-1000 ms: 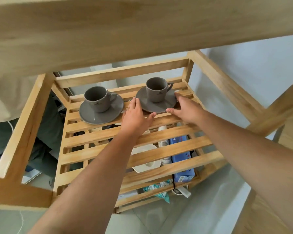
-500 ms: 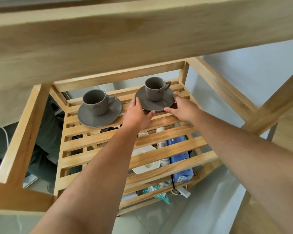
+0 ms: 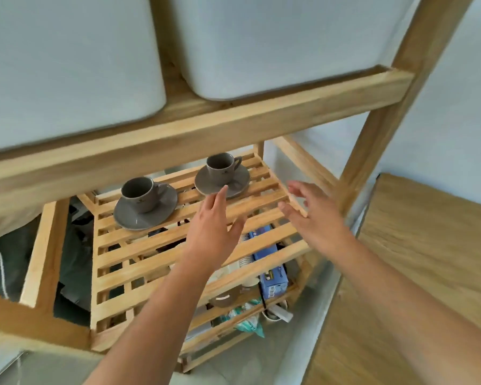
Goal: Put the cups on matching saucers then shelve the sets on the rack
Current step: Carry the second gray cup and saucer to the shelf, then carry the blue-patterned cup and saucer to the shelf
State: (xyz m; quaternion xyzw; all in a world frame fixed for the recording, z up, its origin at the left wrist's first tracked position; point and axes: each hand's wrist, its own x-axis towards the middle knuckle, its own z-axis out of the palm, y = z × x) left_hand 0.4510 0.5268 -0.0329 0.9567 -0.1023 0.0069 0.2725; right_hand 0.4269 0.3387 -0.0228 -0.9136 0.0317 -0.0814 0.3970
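On the slatted shelf, far side: two grey cup-and-saucer sets, both upright.
Rack (image 3: pixel 178 245): light wood, slatted shelves; frame rail crosses above the sets.
Left set: grey cup (image 3: pixel 139 194) sits centred on grey saucer (image 3: pixel 146 211), handle pointing right; cup interior looks dark, contents cannot tell.
Right set: second grey cup (image 3: pixel 221 168) on second grey saucer (image 3: pixel 222 180), handle right, at the far right corner of the shelf.
Spacing: the two sets are apart, bare slats between them.
Left hand (image 3: pixel 215 226): fingers spread and loose, holding nothing; fingertip overlaps the near rim of the right saucer in view, contact cannot tell.
Right hand (image 3: pixel 314 215): fingers splayed, holding nothing, over the shelf's right edge, clear of the right saucer.
Upper shelf: two white bins (image 3: pixel 67 65), side by side; contents hidden.
Lower shelf: blue box (image 3: pixel 270 270) lying along the right side, stack of white cups (image 3: pixel 243 240) just left of it seen through the slats, teal-and-white packet (image 3: pixel 247 320) near the front edge; other items too obscured to name.
Right of rack: wooden tabletop (image 3: pixel 428 259).
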